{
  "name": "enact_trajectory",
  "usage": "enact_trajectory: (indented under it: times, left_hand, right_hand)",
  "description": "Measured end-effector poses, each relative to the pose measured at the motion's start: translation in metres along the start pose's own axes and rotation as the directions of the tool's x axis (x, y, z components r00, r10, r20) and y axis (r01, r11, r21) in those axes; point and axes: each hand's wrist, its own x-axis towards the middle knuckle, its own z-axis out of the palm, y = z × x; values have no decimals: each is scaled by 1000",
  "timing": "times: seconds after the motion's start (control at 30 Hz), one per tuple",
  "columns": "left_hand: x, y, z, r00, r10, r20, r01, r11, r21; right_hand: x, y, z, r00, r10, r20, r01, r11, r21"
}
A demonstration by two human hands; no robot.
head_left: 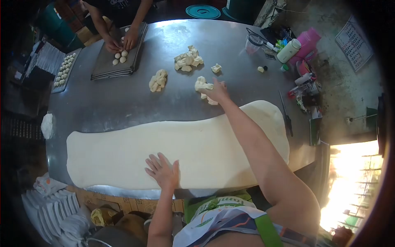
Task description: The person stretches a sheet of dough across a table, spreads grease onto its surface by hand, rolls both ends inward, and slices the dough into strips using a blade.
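A long, flat sheet of pale dough [123,152] lies along the near side of the metal table. My left hand [164,172] rests on it with fingers spread, holding nothing. Beyond the sheet's far edge, my right hand [217,91] reaches to a lumpy piece of dough [202,84]; its thumb side touches the piece and at least one finger points outward. Whether it grips the dough is unclear. Past it are a larger heap of dough lumps [188,60], another heap [158,80] to the left and a small lump [216,68].
Across the metal table [107,111], a co-worker's hands handle dough balls [116,61] on stacked trays [101,68]. A tray of dough balls [63,72] lies far left. Bottles [289,51], a measuring cup [254,43] and a knife [289,121] are at the right.
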Motion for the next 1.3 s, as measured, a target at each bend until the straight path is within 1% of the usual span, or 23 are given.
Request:
enact_trajectory:
  times: [0.07, 0.13, 0.2, 0.27, 0.33, 0.4, 0.47, 0.5, 0.6, 0.67, 0.7, 0.73, 0.77, 0.83, 0.87, 0.9, 0.93, 1.03, 1.07, 1.13, 1.2, 1.23, 1.3]
  left_hand:
    - [3, 3, -1, 1000, 9, 11, -8, 1000, -16]
    - [4, 7, -5, 1000, -17, 16, 17, 999, -30]
    - [7, 8, -6, 1000, -17, 17, 17, 999, -46]
    - [4, 6, -4, 1000, -14, 15, 15, 999, -40]
    - [9, 6, -3, 1000, -10, 9, 11, 999, -31]
    - [8, 3, -4, 999, -20, 27, 20, 1000, -18]
    - [7, 9, -3, 999, 4, 38, -3, 1000, -25]
    - [7, 9, -3, 1000, 5, 30, -5, 1000, -20]
    - [4, 7, -4, 1000, 4, 2, -4, 1000, -3]
    - [4, 7, -3, 1000, -4, 8, 4, 1000, 2]
    - [5, 8, -2, 1000, -22, 11, 22, 1000, 9]
    - [4, 8, -1, 999, -46, 6, 46, 999, 21]
    - [2, 8, -1, 999, -49, 18, 48, 998, 28]
    - [6, 10, -2, 999, -37, 33, 35, 998, 44]
    - [6, 10, -1, 999, -37, 31, 35, 997, 62]
    - [6, 10, 1, 998, -51, 41, 48, 996, 72]
    - [6, 9, 3, 997, -57, 52, 53, 995, 80]
    - [9, 2, 2, 989, -63, 137, 57, 997, 48]
    - [11, -1, -1, 976, -85, 198, 87, 996, 1]
    - [11, 4, -5, 961, -102, 256, 115, 993, -38]
    - [2, 25, -14, 900, -202, 386, 230, 973, -27]
    - [-3, 31, -15, 856, -256, 449, 292, 956, -12]
    - [-12, 29, -4, 877, -259, 406, 270, 962, 30]
  right_hand:
    - [17, -15, 18, 996, 81, -32, -83, 993, -82]
    - [19, -34, 20, 991, 77, 108, -79, 997, 8]
    - [30, -38, 52, 916, -126, 381, 91, 990, 109]
    - [2, -73, 71, 874, -334, 352, 321, 942, 95]
    - [-17, -127, 52, 923, -345, 170, 308, 928, 210]
    - [-10, -166, 13, 930, -335, 150, 205, 813, 545]
    - [33, -172, 26, 954, -280, -106, 274, 678, 682]
    - [47, -159, 17, 957, -265, -121, 275, 684, 676]
    - [84, -117, 4, 911, -411, 26, 359, 824, 438]
    - [113, -60, 28, 868, -484, -110, 476, 747, 465]
    - [117, -23, 23, 951, -310, -1, 273, 834, 480]
    - [113, -5, 22, 989, 68, -129, -21, 944, 330]
    - [117, 22, 9, 966, 238, 97, -243, 725, 644]
    - [98, 27, -19, 796, 571, 198, -493, 423, 761]
    - [127, 53, 11, 794, 570, 213, -498, 409, 764]
    - [167, 71, 40, 969, 190, 157, -213, 323, 922]
    - [184, 85, 78, 982, -185, -26, 47, 112, 993]
    - [144, 45, -1, 997, -71, -26, 25, -15, 1000]
    - [145, 51, -15, 992, -36, -118, 123, 261, 957]
    - [152, 67, -32, 952, -44, -303, 237, 734, 636]
    - [184, 134, -32, 906, 7, -423, 212, 858, 468]
    - [181, 156, -44, 849, 156, -506, 33, 938, 345]
    - [162, 199, -79, 822, 152, -549, -130, 988, 79]
